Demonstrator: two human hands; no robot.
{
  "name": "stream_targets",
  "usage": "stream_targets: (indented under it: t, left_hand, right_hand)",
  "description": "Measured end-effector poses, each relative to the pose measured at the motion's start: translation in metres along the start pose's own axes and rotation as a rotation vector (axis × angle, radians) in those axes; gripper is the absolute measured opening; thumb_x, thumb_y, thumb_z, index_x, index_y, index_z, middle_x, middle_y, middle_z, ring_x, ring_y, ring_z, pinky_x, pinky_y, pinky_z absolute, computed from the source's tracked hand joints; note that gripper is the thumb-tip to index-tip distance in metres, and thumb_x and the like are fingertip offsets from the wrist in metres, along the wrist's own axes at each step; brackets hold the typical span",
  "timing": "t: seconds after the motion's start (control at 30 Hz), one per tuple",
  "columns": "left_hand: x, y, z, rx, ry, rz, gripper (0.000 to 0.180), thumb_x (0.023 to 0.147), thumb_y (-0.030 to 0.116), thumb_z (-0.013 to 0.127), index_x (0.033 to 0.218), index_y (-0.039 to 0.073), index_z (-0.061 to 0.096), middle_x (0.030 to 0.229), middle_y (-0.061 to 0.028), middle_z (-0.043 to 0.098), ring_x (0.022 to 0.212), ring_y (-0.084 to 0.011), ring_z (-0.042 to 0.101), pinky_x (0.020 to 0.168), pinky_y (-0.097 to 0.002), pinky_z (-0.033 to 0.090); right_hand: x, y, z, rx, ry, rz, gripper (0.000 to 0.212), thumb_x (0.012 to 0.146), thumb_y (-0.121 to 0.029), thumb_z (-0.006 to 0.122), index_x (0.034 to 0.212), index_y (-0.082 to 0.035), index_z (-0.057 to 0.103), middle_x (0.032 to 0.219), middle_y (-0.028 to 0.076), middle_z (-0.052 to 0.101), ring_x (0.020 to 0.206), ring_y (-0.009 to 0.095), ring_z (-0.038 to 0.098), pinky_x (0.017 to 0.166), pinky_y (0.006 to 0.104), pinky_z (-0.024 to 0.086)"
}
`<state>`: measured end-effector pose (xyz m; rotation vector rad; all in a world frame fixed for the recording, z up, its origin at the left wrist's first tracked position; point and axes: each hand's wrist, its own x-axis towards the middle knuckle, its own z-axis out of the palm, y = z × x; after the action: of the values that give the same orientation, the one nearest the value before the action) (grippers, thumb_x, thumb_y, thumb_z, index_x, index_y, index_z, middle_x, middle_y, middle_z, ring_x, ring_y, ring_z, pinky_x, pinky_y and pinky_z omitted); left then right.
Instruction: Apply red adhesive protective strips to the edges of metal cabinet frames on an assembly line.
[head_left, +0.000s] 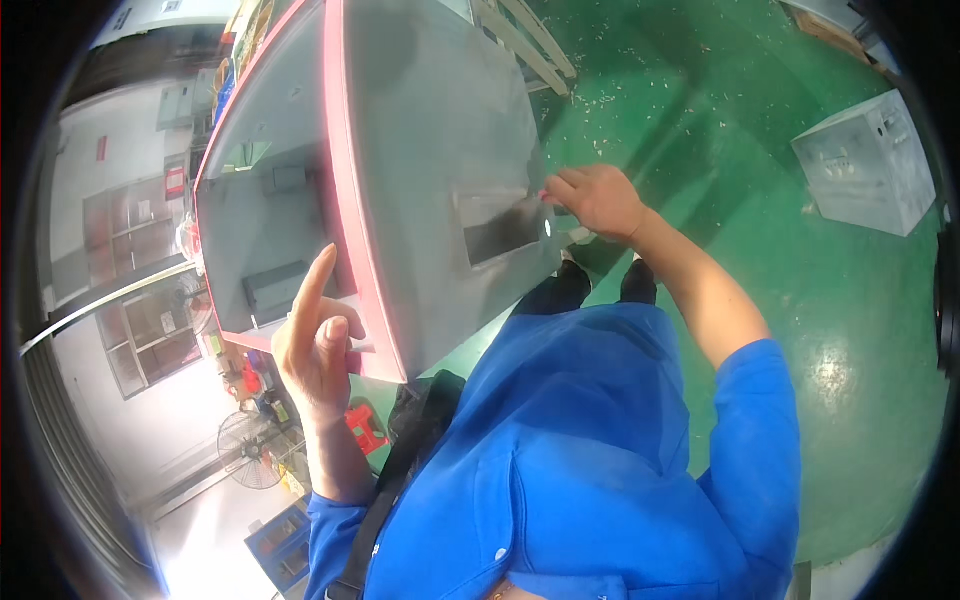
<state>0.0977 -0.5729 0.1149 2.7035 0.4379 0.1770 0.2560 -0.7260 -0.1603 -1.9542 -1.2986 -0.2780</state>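
A large grey metal cabinet (430, 130) with a pink frame (352, 200) along its edge stands in front of me. Its grey side has a rectangular cutout (500, 232). My left hand (318, 350) is beside the pink frame, index finger stretched out and thumb apart; its other fingers are partly hidden. Close to the cabinet's right edge, just beyond the cutout, my right hand (595, 200) has its fingers pinched together. A small pink spot shows at those fingertips, too small to name.
On the green floor (740, 130) at the right sits a grey metal box (868, 165). Pale trestle legs (525, 40) stand behind the cabinet. To the left are a standing fan (248, 450), a red plastic item (366, 430) and a blue rack (280, 548).
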Motion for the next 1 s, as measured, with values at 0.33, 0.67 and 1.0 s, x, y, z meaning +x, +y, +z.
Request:
stream_targets:
  t: [0.33, 0.67, 1.0]
  left_hand:
    - [-0.003, -0.004, 0.000, 0.010, 0.031, 0.061, 0.052, 0.089, 0.042, 0.043, 0.118, 0.000, 0.052, 0.051, 0.0013, 0.041, 0.046, -0.0057, 0.041, 0.048, -0.0208, 0.035]
    - [-0.002, -0.008, 0.002, 0.024, 0.069, 0.071, 0.046, 0.090, 0.037, 0.045, 0.117, 0.001, 0.054, 0.052, 0.0012, 0.040, 0.048, -0.0060, 0.039, 0.049, -0.0209, 0.034]
    - [-0.004, -0.007, 0.000, -0.016, 0.041, 0.078, 0.045, 0.089, 0.036, 0.048, 0.115, 0.000, 0.055, 0.052, 0.0000, 0.041, 0.048, -0.0073, 0.039, 0.049, -0.0221, 0.032]
  right_hand:
    - [0.002, 0.002, -0.007, -0.011, -0.006, -0.065, 0.015, 0.083, -0.025, 0.050, 0.081, -0.011, 0.047, 0.066, 0.006, 0.050, 0.052, 0.023, 0.054, 0.044, 0.0352, 0.041]
    - [0.004, -0.008, -0.012, -0.015, -0.041, -0.035, 0.012, 0.082, -0.023, 0.049, 0.085, -0.011, 0.047, 0.066, 0.006, 0.050, 0.051, 0.024, 0.054, 0.043, 0.0359, 0.042]
    - [0.003, -0.009, -0.008, -0.006, -0.063, -0.016, 0.009, 0.081, -0.020, 0.050, 0.085, -0.012, 0.047, 0.066, 0.006, 0.049, 0.053, 0.024, 0.055, 0.044, 0.0360, 0.043]
